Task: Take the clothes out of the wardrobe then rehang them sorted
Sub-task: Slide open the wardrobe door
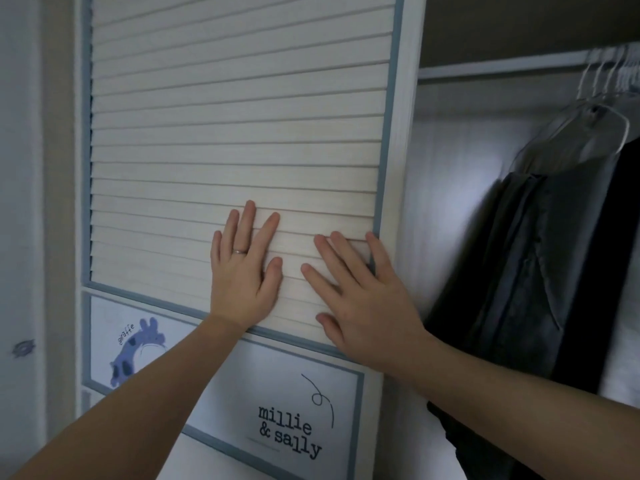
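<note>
A white slatted wardrobe door (235,133) with a blue-grey frame fills the left and middle. My left hand (246,268) lies flat on its lower slats, fingers spread, a ring on one finger. My right hand (360,299) presses flat on the slats beside it, close to the door's right edge. To the right the wardrobe stands open. Dark clothes (540,271) hang inside on pale hangers (602,109) from a white rail (502,65). Neither hand holds anything.
Below the slats the door carries a panel with a blue giraffe drawing (138,351) and a lettered panel (291,431). A pale wall (20,202) runs down the far left. The wardrobe's white inner wall (450,202) shows between the door and the clothes.
</note>
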Tool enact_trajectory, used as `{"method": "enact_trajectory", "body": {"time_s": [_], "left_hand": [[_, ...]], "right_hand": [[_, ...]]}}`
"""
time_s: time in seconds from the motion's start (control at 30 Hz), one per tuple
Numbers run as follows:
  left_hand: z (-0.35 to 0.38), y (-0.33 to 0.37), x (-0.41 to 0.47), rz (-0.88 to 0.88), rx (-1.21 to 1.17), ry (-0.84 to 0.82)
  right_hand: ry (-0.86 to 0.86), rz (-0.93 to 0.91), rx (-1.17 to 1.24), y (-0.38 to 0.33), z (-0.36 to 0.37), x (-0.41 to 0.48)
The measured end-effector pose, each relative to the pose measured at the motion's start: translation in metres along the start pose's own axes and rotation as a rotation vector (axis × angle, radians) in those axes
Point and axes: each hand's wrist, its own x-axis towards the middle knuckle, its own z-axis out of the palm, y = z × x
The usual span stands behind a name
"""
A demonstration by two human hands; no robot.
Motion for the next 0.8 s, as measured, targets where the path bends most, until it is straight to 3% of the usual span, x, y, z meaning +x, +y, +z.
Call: {"method": "enact_trajectory", "body": {"time_s": [0.4, 0.8], "left_hand": [[0.002, -0.031, -0.009, -0.203, -0.062, 0.027], [-0.004, -0.049, -0.011, -0.235, -0.070, 0.018]], "right_hand": [[0.044, -0.028, 0.051, -0.032, 0.014, 0.040], [0.094, -0.033, 0.096, -0.046, 0.024, 0.058]]}}
